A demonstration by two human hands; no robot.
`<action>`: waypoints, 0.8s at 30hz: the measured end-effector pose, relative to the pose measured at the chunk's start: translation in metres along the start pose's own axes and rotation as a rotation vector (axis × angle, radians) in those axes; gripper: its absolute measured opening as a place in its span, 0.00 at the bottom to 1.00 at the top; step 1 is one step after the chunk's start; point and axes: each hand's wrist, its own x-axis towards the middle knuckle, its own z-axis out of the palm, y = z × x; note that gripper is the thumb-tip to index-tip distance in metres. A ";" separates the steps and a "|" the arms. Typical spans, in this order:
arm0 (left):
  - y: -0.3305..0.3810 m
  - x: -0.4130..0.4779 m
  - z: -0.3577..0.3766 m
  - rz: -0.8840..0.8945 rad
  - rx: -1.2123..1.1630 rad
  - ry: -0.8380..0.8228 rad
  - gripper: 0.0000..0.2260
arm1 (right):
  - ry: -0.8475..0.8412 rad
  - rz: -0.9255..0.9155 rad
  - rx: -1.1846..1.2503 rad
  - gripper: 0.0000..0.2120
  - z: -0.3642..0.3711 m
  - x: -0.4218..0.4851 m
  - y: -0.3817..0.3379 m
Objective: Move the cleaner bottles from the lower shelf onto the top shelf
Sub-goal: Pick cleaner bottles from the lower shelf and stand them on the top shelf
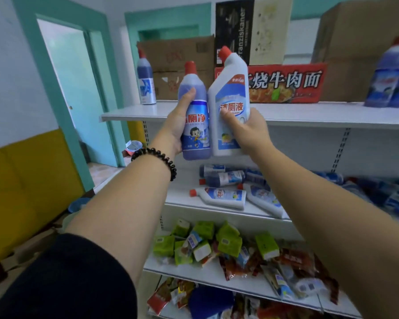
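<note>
2 bottles are up at centre frame, touching side by side: the left hand (177,125) curls fingers and thumb round a blue cleaner bottle (195,120), and the right hand (251,132) clasps a white bent-neck bottle (230,107), both in front of the top shelf (309,113) edge. Each is near upright, long axis vertical, red caps up, the white neck tipping toward upper left. Behind them sit a red noodle carton (286,84) and cardboard boxes (177,63), with 1 standing blue bottle (145,81) at the shelf's left end, while more bottles (219,196) lie flat on the lower shelf (182,199).
</note>
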 end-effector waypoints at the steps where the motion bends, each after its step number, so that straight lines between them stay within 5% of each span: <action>1: 0.009 0.001 0.003 0.019 0.011 -0.016 0.21 | 0.013 -0.018 0.004 0.23 -0.002 0.005 -0.008; 9: 0.054 0.016 0.023 0.145 0.074 -0.141 0.19 | 0.112 -0.133 0.034 0.22 -0.016 0.029 -0.058; 13: 0.063 0.030 0.029 0.173 0.052 -0.166 0.33 | 0.122 -0.152 0.050 0.13 -0.022 0.033 -0.069; 16: 0.061 0.041 0.033 0.163 0.043 -0.197 0.40 | 0.144 -0.140 0.043 0.16 -0.028 0.035 -0.065; 24: 0.042 0.073 0.065 0.189 0.062 -0.318 0.32 | 0.257 -0.068 -0.031 0.24 -0.067 0.030 -0.053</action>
